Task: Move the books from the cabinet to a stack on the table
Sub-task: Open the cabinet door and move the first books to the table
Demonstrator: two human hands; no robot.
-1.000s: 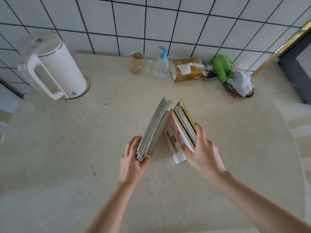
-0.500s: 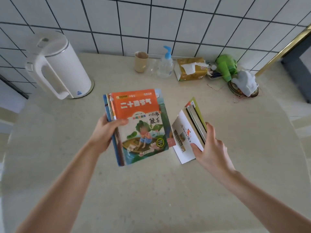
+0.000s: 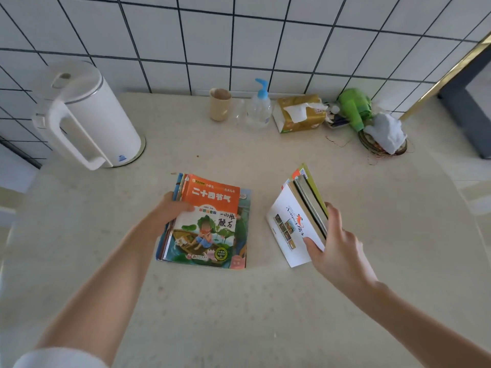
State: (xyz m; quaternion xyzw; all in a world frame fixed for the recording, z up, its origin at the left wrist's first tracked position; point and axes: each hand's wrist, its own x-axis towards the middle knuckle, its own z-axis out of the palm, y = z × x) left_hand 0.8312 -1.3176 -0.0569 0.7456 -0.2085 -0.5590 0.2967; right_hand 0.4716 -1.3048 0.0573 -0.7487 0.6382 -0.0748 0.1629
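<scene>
A pile of thin picture books [image 3: 210, 224] lies flat on the beige table [image 3: 265, 314], an orange-topped cover uppermost. My left hand [image 3: 170, 211] grips the pile's left edge, thumb on the top cover. To the right, a second batch of books [image 3: 305, 208] stands tilted on its edge, a white cover facing left. My right hand [image 3: 334, 248] holds this batch at its near end, fingers around both sides. The cabinet is out of view.
A white electric kettle [image 3: 87, 115] stands at the back left. Along the tiled wall sit a beige cup [image 3: 220, 104], a pump bottle [image 3: 259, 107], a tissue pack [image 3: 300, 112], a green object [image 3: 356, 107] and a white cloth [image 3: 385, 132] on a round mat.
My left hand has turned its books from upright to flat and lowered them onto the table at the left. The right hand's batch stayed tilted in about the same place.
</scene>
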